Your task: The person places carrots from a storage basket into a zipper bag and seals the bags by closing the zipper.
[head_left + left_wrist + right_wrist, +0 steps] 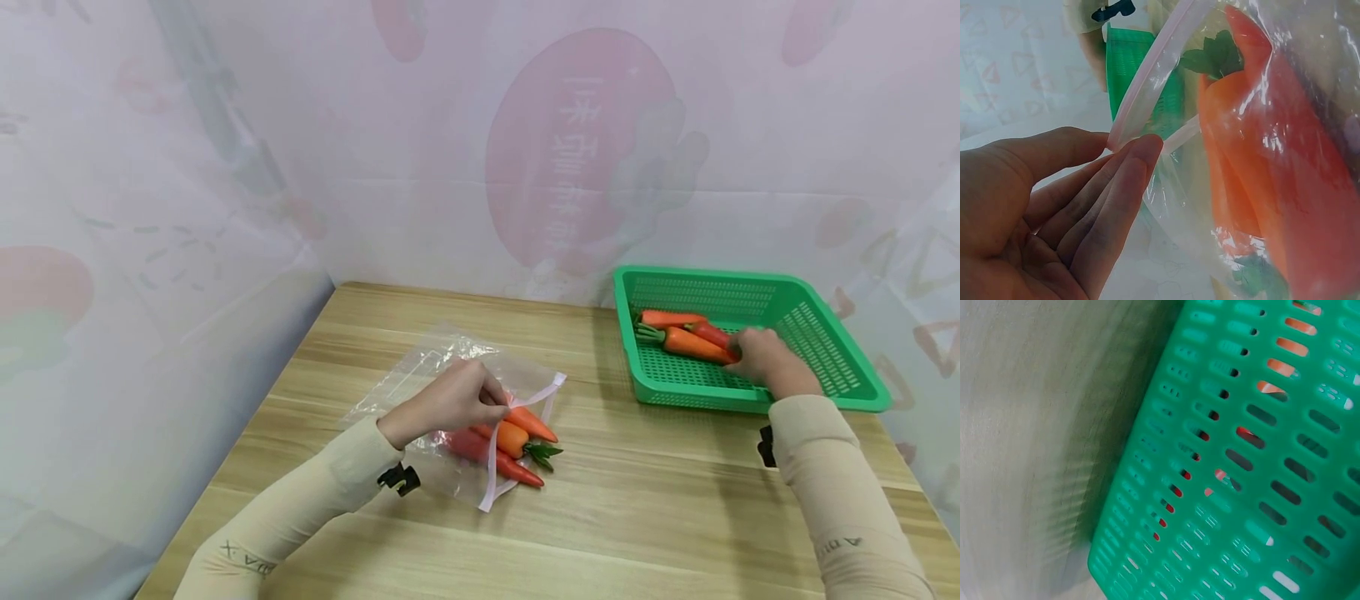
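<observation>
- Nearest the head camera, two cream sleeves reach out over the wooden table (615, 517), each with a black clip at the wrist.
- Left hand (450, 400) pinches the pink zip edge of the clear plastic bag (420, 375) between thumb and fingertips (1141, 150), holding its mouth up; the left wrist view shows the strip caught right at the fingertips.
- Inside the bag lie several carrots (517, 437), orange and red, with green tops poking out of the mouth toward the person's right.
- The bag rests flat on the table, left of centre, well apart from the basket.
- Right hand (761, 354) is down in the green basket (825, 292), its fingers against the tip of one of the loose carrots (686, 337) there; whether they have closed on it cannot be told.
- The basket's perforated wall (1241, 487) fills the right wrist view, with carrot colour showing through the slots.
- Behind the table hangs a pale printed sheet (480, 125).
</observation>
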Demonstrator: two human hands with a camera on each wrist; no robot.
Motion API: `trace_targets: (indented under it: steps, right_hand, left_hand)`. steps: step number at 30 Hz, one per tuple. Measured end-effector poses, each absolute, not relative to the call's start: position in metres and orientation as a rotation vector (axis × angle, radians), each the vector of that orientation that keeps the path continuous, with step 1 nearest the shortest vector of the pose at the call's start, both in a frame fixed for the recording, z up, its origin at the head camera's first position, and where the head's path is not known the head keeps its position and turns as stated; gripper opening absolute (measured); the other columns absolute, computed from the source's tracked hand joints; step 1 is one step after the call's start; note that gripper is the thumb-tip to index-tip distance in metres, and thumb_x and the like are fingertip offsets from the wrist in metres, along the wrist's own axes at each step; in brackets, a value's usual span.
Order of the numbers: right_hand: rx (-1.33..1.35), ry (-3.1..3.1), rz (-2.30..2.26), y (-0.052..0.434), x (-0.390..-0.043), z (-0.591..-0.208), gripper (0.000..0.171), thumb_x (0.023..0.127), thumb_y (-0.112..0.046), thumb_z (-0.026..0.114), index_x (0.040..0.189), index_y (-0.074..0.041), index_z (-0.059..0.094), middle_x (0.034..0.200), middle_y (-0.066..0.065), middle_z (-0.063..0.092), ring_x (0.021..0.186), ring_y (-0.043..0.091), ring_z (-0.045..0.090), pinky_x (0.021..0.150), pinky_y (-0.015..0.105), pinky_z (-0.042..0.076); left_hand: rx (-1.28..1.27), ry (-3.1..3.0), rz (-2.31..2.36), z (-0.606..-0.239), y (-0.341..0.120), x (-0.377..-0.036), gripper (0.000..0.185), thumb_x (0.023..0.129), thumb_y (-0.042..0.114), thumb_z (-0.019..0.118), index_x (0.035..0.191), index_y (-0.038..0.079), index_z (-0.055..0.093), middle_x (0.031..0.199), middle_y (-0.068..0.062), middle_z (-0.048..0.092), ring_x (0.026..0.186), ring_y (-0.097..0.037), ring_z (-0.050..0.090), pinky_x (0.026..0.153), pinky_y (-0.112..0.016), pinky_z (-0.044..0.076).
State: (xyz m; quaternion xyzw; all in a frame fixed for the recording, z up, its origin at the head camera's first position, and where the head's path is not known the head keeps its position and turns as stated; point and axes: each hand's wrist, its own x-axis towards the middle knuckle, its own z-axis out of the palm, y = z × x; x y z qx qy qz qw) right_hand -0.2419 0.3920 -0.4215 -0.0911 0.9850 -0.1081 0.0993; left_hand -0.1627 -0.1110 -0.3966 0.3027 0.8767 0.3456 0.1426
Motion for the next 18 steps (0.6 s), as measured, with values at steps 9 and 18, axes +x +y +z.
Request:
trace_targets:
  steps: [9, 18]
  right_hand:
    - [-0.257, 2.929, -0.301, 0.3918, -0.2462, -0.4269, 0.034, 0.089, -0.005, 0.078, 0.113, 0.019, 0.068, 0.103, 0.036, 0.068, 0.084, 0.040, 0.065, 0.074, 0.054, 0.058]
    - [-0.252, 2.914, -0.260, 0.3922, -0.2494, -0.4257, 0.021, 0.088, -0.006, 0.081, 0.099, 0.010, 0.073, 0.093, 0.027, 0.069, 0.079, 0.034, 0.061, 0.070, 0.050, 0.056]
  left_hand:
    - [0.867, 2.527, 0.994, -0.3979, -0.1110, -0.1623, 0.009, 0.093, 0.007, 0.077, 0.090, 0.002, 0.084, 0.082, -0.002, 0.081, 0.071, -0.001, 0.070, 0.068, -0.017, 0.059]
    - [0.871, 2.514, 1.017, -0.3986, -0.1115, -0.1629, 0.009, 0.093, 0.006, 0.076, 0.090, 0.001, 0.084, 0.083, -0.003, 0.081, 0.072, -0.002, 0.071, 0.068, -0.017, 0.059]
